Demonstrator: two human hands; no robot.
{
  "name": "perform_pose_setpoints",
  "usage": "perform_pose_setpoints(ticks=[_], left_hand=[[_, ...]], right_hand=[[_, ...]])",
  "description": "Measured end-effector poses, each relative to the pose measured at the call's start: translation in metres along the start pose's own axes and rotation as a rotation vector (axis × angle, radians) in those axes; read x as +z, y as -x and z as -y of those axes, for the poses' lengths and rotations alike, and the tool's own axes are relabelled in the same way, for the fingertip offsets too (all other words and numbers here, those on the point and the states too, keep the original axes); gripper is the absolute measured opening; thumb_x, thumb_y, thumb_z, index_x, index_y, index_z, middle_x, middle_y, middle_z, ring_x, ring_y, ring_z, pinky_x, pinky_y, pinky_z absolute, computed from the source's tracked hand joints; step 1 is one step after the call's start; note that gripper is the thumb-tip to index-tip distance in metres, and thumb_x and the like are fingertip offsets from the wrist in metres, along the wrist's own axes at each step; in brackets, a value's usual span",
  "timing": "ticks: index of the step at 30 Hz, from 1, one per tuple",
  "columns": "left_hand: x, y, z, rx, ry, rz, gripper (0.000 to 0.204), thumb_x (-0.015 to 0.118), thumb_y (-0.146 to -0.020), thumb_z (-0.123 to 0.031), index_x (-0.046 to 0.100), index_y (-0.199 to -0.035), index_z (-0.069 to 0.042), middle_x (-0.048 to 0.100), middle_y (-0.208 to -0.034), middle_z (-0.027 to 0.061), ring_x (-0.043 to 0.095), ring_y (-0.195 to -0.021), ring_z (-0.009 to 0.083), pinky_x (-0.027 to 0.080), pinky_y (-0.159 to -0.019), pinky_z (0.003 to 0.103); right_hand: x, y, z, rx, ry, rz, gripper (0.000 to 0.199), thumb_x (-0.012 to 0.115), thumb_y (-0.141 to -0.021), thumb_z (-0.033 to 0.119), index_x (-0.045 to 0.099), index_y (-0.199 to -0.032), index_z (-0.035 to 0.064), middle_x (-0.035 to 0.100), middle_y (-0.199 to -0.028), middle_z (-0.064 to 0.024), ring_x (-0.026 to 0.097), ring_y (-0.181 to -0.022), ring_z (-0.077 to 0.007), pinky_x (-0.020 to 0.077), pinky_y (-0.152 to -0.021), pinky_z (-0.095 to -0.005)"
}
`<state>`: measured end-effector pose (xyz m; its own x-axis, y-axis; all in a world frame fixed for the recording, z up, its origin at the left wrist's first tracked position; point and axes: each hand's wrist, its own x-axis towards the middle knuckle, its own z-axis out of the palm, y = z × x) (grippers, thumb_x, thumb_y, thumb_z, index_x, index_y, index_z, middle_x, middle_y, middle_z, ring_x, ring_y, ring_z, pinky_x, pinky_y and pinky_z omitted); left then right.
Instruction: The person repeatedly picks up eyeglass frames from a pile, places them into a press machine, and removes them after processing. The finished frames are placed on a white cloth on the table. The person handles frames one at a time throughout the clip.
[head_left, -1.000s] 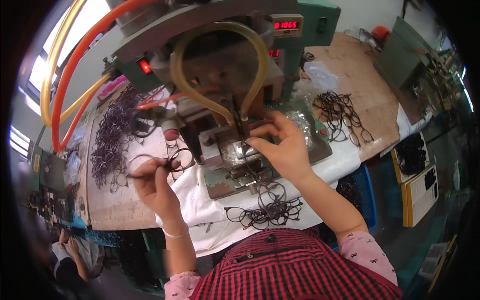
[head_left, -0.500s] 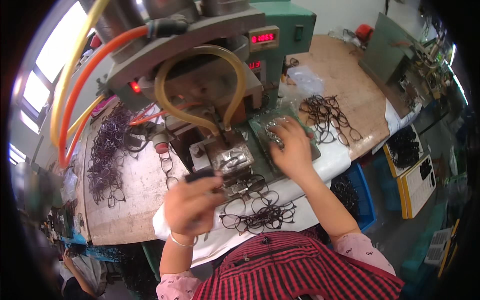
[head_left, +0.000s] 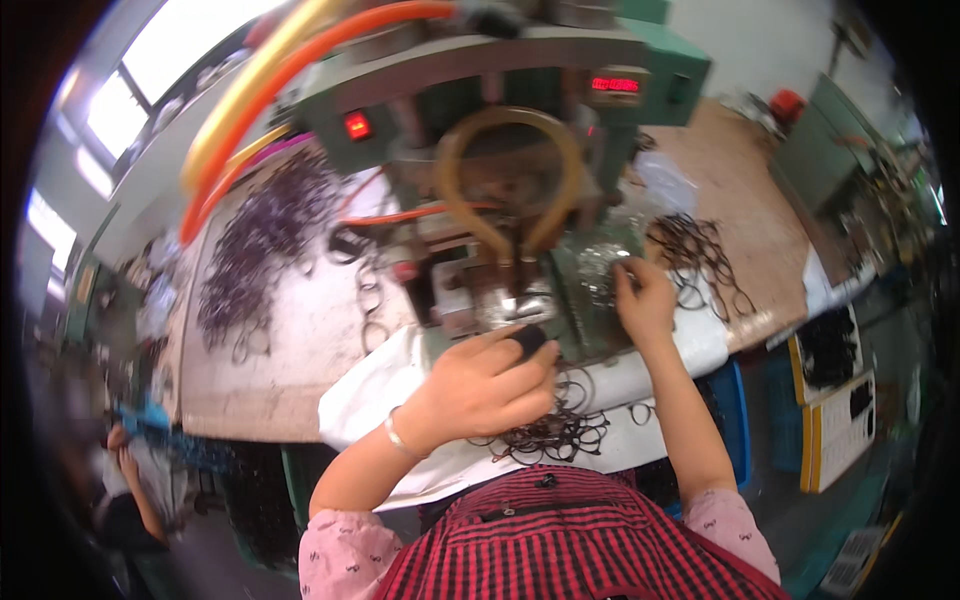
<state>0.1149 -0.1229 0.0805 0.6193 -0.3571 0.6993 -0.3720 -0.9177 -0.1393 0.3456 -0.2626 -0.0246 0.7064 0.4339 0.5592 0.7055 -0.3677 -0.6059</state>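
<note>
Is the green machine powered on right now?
On. The green machine shows a lit red indicator lamp and a glowing red digit display on its front.

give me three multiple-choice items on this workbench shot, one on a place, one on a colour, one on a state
1. Where does the big pile of dark wire frames lie?
A. left of the machine
B. on the floor
C. in the blue bin

2. What colour is the machine's housing?
A. yellow
B. green
C. white

3. What is the left hand doing?
A. lying flat and open on the bench
B. hanging at the person's side
C. closed around a small dark piece

Answers:
1 A, the heap sits on the bench to the machine's left.
2 B, the casing around the red display is green.
3 C, its fingers curl around a dark piece near the machine, while the right hand reaches the bench further right.
</note>
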Motion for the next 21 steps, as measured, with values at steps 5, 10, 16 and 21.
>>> perform_pose_setpoints(ticks=[5, 10, 16, 21], left_hand=[[-0.016, 0.037, -0.023, -0.253, -0.035, -0.13, 0.031, 0.068, -0.077, -0.006, 0.067, -0.108, -0.006, 0.067, -0.117, 0.0075, 0.063, -0.084, 0.0173, 0.051, -0.1, 0.042], [-0.061, 0.072, 0.02, -0.877, -0.289, -0.438, 0.021, 0.064, -0.077, 0.004, 0.069, -0.095, -0.006, 0.068, -0.114, 0.0114, 0.062, -0.11, 0.0304, 0.049, -0.096, 0.042], [-0.031, 0.22, 0.095, -1.025, 0.058, 0.454, 0.021, 0.057, -0.074, 0.01, 0.068, -0.086, -0.004, 0.063, -0.127, 0.0123, 0.057, -0.118, 0.0356, 0.048, -0.096, 0.038], [-0.038, 0.269, 0.075, -1.119, -0.11, 0.255, 0.014, 0.062, -0.074, 0.007, 0.064, -0.085, -0.002, 0.061, -0.128, 0.016, 0.059, -0.113, 0.0346, 0.048, -0.094, 0.039]], right_hand=[[-0.008, 0.011, -0.002, 0.316, -0.38, 0.13, 0.015, 0.069, -0.089, 0.009, 0.073, -0.099, -0.0022, 0.072, -0.089, -0.0059, 0.064, -0.082, -0.0112, 0.0498, -0.075, -0.0245], [-0.012, 0.007, 0.021, 0.269, -0.574, 0.185, 0.015, 0.07, -0.085, 0.001, 0.069, -0.1, -0.0003, 0.069, -0.09, -0.0037, 0.062, -0.082, -0.0097, 0.0486, -0.075, -0.0235], [0.008, 0.0, 0.033, 0.376, -0.515, 0.233, 0.017, 0.071, -0.082, 0.004, 0.072, -0.099, -0.0007, 0.073, -0.09, -0.0075, 0.065, -0.084, -0.014, 0.0498, -0.078, -0.0251], [-0.044, 0.04, -0.001, 0.358, -0.325, 0.099, 0.015, 0.07, -0.083, 0.001, 0.073, -0.097, -0.0011, 0.071, -0.092, -0.0057, 0.064, -0.087, -0.0127, 0.049, -0.079, -0.0251]])
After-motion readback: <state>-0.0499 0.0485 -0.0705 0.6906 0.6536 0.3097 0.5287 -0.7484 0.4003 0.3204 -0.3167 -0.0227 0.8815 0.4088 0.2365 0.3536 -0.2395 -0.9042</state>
